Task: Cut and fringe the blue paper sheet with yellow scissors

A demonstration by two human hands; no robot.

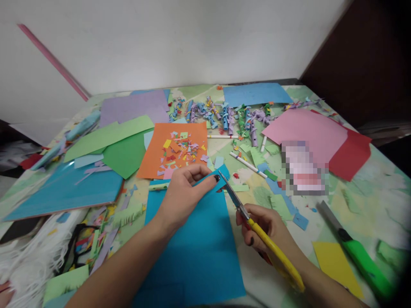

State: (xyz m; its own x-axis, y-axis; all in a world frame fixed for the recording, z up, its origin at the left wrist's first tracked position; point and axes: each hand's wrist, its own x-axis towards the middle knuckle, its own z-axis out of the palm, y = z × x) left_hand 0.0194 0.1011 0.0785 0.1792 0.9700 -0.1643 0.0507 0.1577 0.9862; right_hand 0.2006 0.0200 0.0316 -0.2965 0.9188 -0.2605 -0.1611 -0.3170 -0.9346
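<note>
My left hand (188, 188) pinches the top edge of a blue paper sheet (195, 248) that lies in front of me, thumb and fingers closed on its upper right corner. My right hand (266, 231) grips yellow-handled scissors (253, 224). Their blades point up and left and meet the sheet's corner just beside my left thumb. Behind my left hand lies an orange sheet (175, 147) strewn with small coloured paper scraps.
Green (109, 137), purple (135, 107), pink (305, 128) and red (349, 156) sheets cover the table. Curled paper rolls (224, 113) line the back. A green-handled cutter (356, 252) and a yellow piece (334, 261) lie at right; white pens (247, 162) at centre.
</note>
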